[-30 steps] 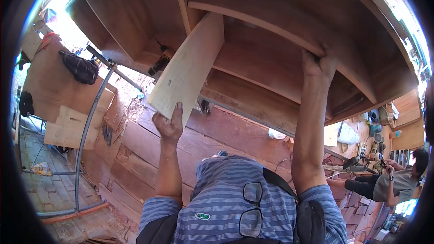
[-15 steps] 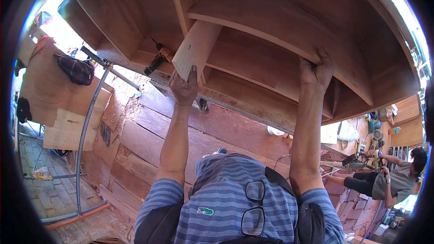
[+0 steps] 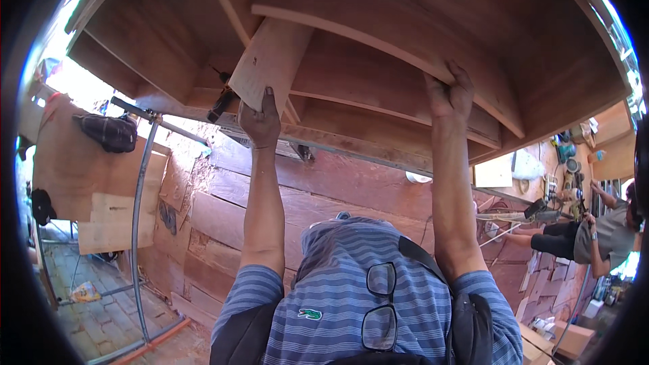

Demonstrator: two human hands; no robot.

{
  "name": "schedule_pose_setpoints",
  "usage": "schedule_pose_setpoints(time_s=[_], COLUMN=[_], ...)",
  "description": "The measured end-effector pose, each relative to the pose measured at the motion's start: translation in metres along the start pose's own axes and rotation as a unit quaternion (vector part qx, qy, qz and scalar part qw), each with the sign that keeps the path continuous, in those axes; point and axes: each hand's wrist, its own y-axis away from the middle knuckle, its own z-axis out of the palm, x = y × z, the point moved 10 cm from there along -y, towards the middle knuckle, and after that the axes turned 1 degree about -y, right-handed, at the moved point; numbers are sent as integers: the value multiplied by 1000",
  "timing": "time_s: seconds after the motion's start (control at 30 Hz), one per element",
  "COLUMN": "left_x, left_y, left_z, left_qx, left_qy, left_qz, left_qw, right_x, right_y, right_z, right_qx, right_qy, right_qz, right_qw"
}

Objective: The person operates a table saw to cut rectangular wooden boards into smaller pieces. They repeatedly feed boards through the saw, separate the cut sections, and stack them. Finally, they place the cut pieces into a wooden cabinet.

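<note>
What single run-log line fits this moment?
left hand: holds plank end | right hand: grips curved beam | arms: raised

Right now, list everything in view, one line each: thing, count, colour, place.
flat wooden board: one, pale tan, overhead, held up at its lower end.
curved wooden rib: one, reddish brown, overhead, running from centre toward the right.
plank wall: one, dark red-brown, behind the raised arms.
metal pipe frame: one, grey, standing at the left.
dark bag: one, black, hanging on pale sheeting at the left.
seated person: one, grey top, far right.
eyeglasses: one pair, dark-framed, hanging on the striped blue shirt.
left hand: one, gripping the board's lower end.
right hand: one, pressed up against the curved rib's edge.
</note>
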Motion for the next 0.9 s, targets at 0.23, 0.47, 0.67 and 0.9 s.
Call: schedule_pose_setpoints(time_s=[0.23, 0.47, 0.67, 0.9], left_x=[3, -14, -4, 66], left_y=[-1, -3, 4, 76], left_z=[-9, -9, -5, 16], left_qx=[23, 34, 29, -160], left_qy=[21, 57, 98, 180], left_qz=[-23, -63, -111, -159], left_qw=[999, 996, 989, 958], right_x=[3, -4, -10, 3], right_y=[11, 17, 12, 8], right_z=[-2, 33, 31, 30], right_qx=[-1, -47, -39, -54], right_qy=[11, 64, 66, 60], right_qz=[-15, -46, -42, -10], right_qw=[1000, 996, 996, 997])
